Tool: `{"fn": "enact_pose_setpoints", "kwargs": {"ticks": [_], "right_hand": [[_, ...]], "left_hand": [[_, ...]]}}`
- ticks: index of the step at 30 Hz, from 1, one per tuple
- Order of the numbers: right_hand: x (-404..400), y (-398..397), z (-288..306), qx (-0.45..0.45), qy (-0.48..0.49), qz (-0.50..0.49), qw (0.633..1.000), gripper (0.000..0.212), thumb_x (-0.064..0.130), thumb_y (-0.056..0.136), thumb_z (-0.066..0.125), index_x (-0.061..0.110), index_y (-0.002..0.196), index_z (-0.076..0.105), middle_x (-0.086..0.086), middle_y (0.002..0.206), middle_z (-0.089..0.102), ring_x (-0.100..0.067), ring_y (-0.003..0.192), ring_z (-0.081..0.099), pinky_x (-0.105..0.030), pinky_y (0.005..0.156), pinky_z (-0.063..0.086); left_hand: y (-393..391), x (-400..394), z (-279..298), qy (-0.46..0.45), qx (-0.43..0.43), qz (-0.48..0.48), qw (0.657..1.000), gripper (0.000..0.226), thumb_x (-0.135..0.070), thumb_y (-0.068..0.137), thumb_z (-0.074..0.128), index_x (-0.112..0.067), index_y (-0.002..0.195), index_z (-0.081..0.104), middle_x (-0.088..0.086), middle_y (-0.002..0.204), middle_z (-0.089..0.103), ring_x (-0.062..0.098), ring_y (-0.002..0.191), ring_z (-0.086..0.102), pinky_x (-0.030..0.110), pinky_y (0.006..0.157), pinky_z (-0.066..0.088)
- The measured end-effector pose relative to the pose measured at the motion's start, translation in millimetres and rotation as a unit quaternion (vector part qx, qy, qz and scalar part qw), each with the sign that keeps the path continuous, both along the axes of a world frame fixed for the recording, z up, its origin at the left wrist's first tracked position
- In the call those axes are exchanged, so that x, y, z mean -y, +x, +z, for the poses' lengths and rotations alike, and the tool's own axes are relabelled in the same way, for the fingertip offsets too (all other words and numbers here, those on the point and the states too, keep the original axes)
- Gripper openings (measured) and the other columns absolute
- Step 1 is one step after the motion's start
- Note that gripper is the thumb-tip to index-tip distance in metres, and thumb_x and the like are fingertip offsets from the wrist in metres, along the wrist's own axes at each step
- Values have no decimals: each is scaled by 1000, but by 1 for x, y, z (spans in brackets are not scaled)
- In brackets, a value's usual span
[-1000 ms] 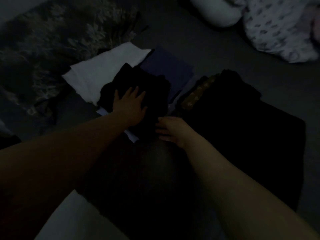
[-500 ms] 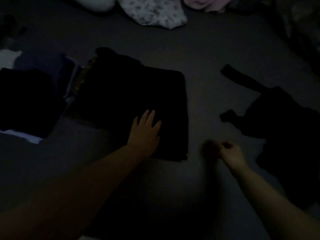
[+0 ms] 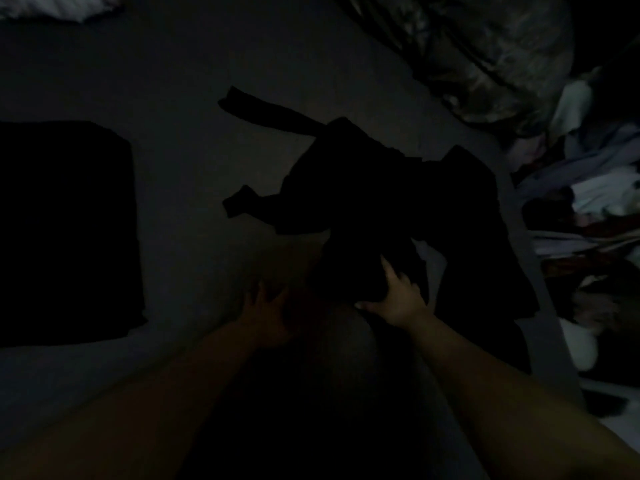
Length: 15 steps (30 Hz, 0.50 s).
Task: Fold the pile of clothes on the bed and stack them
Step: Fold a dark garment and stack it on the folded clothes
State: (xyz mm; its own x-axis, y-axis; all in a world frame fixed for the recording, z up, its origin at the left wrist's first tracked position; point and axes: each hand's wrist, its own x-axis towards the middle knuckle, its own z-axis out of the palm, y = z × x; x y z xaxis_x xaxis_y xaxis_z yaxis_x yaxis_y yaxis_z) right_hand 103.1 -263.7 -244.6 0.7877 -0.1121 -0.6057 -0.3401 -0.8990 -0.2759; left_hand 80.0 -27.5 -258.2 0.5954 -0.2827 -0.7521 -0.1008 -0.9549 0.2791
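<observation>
Bed (image 3: 194, 81): grey sheet, very dim light. Unfolded black garment (image 3: 374, 188): crumpled, right of centre on the sheet, one long strip trailing up-left, a short tab jutting left; its near edge is bunched and lifted. Right hand (image 3: 398, 296): fingers curled into the garment's near edge, thumb beneath, gripping the cloth. Left hand (image 3: 266, 306): fingers spread and straight, holding nothing, just left of the garment's near edge; whether it touches the sheet cannot be told. Folded black garment (image 3: 65, 230): flat rectangle at the left, well apart from the crumpled one. Patterned blanket (image 3: 485, 53): heaped at upper right. Mixed clothes pile (image 3: 588, 188): beyond the bed's right edge, pale and dark pieces, details unclear.
</observation>
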Motion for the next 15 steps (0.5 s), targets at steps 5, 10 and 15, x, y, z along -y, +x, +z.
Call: {"fn": "enact_pose_setpoints", "kwargs": {"ticks": [5, 10, 15], "right_hand": [[-18, -8, -13, 49, -53, 2, 997, 58, 33, 91, 53, 20, 144, 33, -15, 138, 44, -32, 124, 42, -35, 95, 42], [-58, -74, -12, -5, 55, -68, 996, 55, 39, 96, 46, 10, 142, 38, -9, 146, 41, -21, 134, 38, -26, 104, 30], [-96, -146, -15, -112, 166, -32, 979, 64, 50, 89, 49, 16, 142, 39, -4, 147, 40, -18, 136, 36, -23, 110, 26]], "left_hand": [[-8, 3, -24, 49, -42, 40, 997, 97, -64, 85, 47, -19, 149, -11, 21, 154, -17, 41, 140, -17, 48, 117, 2], [9, -4, -31, -65, -123, 251, 958, 106, -99, 56, 14, -44, 147, 10, 6, 159, -4, 31, 144, -12, 48, 117, -6], [-15, 21, 9, -102, -10, 299, 949, 105, -87, 58, 44, -24, 143, 38, 8, 152, 30, 25, 141, 24, 33, 117, 16]]}}
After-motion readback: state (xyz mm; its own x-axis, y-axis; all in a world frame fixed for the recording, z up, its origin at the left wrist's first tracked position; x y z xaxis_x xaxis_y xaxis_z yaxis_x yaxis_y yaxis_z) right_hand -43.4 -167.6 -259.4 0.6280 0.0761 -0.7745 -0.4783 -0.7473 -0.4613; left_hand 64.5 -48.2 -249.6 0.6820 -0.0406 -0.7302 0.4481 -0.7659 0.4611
